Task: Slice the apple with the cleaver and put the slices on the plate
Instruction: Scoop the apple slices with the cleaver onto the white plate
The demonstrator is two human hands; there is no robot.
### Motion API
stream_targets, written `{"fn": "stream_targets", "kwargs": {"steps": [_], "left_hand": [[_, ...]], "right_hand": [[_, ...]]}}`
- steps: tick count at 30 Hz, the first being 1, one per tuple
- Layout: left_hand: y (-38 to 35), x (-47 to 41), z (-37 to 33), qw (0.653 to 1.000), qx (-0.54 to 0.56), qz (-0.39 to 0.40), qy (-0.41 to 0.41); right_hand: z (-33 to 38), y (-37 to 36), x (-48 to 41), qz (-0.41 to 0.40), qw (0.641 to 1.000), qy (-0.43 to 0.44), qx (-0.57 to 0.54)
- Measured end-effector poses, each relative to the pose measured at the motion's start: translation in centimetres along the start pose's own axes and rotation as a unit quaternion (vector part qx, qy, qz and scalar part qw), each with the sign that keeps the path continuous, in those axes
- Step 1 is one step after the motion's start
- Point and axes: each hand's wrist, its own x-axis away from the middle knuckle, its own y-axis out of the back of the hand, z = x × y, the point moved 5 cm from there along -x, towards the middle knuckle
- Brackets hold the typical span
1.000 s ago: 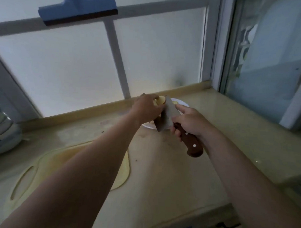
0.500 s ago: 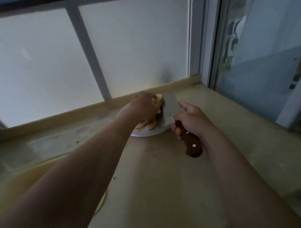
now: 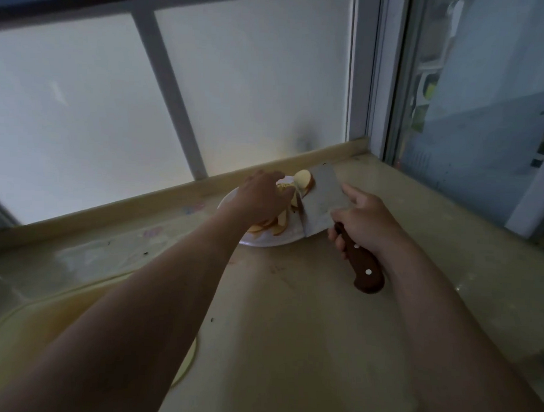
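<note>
Apple slices (image 3: 279, 222): position?
— On the plate (image 3: 264, 243), beneath the left hand (image 3: 262, 196), whose relaxed fingers reach over them; 1 piece (image 3: 303, 179) sits beside the cleaver (image 3: 321, 204) blade.
— Handling?
— Light, wet, brittle, probably; lift by the skin edge. Right hand (image 3: 367, 223) grips the cleaver handle.

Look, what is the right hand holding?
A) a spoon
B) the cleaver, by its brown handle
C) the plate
B: the right hand grips the cleaver by its brown handle, with the blade over the edge of the plate.
</note>
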Motion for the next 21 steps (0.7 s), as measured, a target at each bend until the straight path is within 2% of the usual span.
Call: {"fn": "stream_targets", "kwargs": {"steps": [5,11,21], "left_hand": [[0.8,0.3,-1.5,0.997,0.012,0.002,-0.07],[0.1,0.8,-3.6,0.981,-0.11,0.03,-0.159],[-0.1,1.1,-3.2,0.979,-0.139,0.031,-0.143]], "right_hand": [[0.0,-0.2,0.0,0.019,0.999,0.025,0.021],[-0.3,-0.5,-0.2,0.025,0.998,0.029,0.044],[0.5,-0.5,0.4,0.035,0.997,0.05,0.048]]}}
